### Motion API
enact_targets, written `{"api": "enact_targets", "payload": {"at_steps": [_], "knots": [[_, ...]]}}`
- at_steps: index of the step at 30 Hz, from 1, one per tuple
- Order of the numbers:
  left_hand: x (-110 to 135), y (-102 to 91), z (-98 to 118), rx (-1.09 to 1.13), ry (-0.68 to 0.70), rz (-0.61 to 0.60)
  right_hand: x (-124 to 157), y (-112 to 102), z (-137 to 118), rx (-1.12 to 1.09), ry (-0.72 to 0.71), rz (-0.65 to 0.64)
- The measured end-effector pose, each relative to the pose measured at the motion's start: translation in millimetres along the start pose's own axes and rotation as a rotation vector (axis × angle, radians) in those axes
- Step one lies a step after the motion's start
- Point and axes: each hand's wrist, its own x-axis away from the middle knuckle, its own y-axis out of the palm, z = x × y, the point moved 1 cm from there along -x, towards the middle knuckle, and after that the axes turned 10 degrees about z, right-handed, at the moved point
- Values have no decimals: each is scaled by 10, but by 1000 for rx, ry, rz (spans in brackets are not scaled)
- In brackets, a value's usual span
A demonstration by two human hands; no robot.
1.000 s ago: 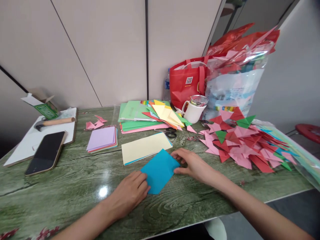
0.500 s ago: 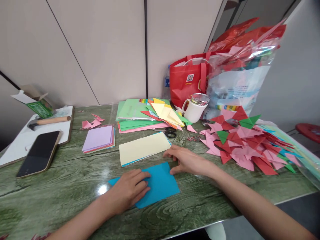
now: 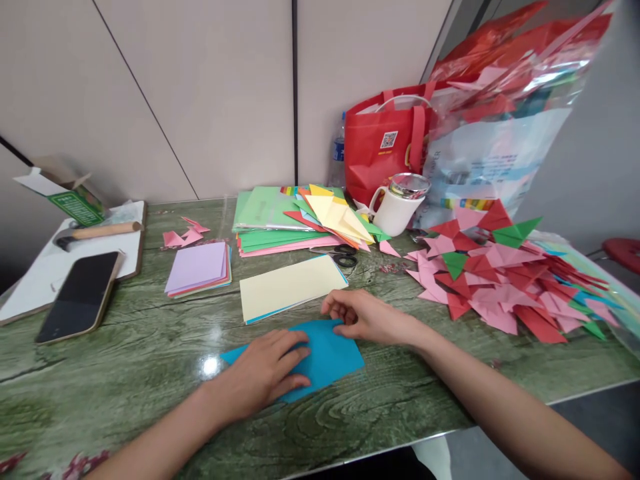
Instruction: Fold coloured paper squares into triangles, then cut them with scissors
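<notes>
A blue sheet of paper lies flat on the green wood-grain table in front of me. My left hand rests flat on its left half, fingers stretched out. My right hand pinches the sheet's far right edge with curled fingers. Just behind the blue sheet lies a cream-yellow stack of paper.
A lilac paper stack, a green and pink paper pile, scissors and a white mug stand behind. Folded red, pink and green pieces heap at right before bags. Phone and hammer lie at left.
The blue sheet has been turned from a diamond tilt to lie flat and wide. My left hand slid onto it and my right hand moved to its far edge.
</notes>
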Motion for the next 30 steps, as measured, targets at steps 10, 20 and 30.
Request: {"api": "enact_targets", "payload": {"at_steps": [10,20,30], "knots": [[20,39,-1,55,-95,54,39,9,-24,-104,-197,-277],[4,41,8,-111,104,-28,-2,-46,104,-167,-214,-353],[19,4,21,-18,155,-96,11,71,51,12,-262,-231]]}}
